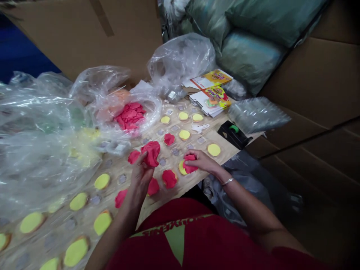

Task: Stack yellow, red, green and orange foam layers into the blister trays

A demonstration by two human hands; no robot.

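Red pieces (152, 153): were clutched bunched in the left hand (141, 173), held singly over a yellow disc (182, 169) by the right hand (203, 161) at its three o'clock, heaped inside a clear bag (154, 114) at eleven.

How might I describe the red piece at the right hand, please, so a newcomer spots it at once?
Over the brown tabletop, find the braceleted right hand. Its fingers hold the red piece, which overlaps a yellow disc. Only this red piece is in that hand.

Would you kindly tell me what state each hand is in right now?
Left hand: closed, holding a red clump.
Right hand: fingers on a red piece over a yellow disc; whether gripped cannot be told.
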